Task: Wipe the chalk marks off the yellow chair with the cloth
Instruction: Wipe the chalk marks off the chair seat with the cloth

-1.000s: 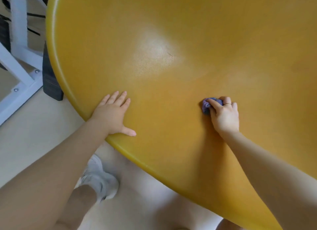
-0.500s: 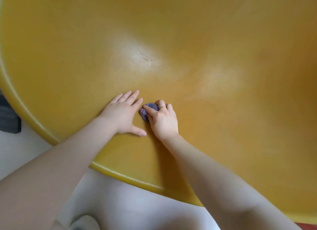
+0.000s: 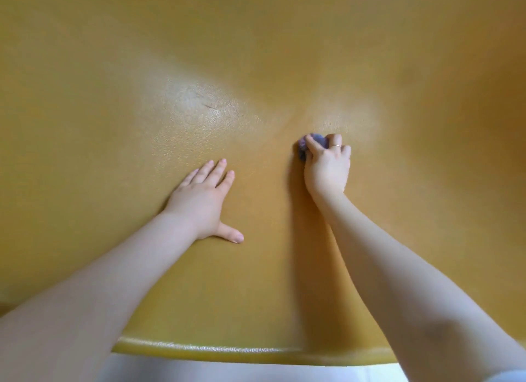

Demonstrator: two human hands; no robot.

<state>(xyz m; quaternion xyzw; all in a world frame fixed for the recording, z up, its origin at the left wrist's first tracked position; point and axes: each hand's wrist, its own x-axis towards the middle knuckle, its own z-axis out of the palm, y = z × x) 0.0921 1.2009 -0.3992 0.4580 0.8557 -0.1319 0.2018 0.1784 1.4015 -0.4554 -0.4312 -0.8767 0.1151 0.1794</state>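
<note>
Yellow chair [image 3: 284,54] fills nearly whole view, textured shell, rounded rim along bottom edge. Pale floor [image 3: 242,371] strip below rim. Left hand [image 3: 203,202] flat on seat, fingers straight and close together, thumb out to side. Right hand [image 3: 327,168] well apart from it, fingers curled round cloth [image 3: 310,142], bunched purple wad pressed onto chair surface. Ring [image 3: 336,145] on one finger. Small dark mark [image 3: 210,106] in glare patch, upper left.
</note>
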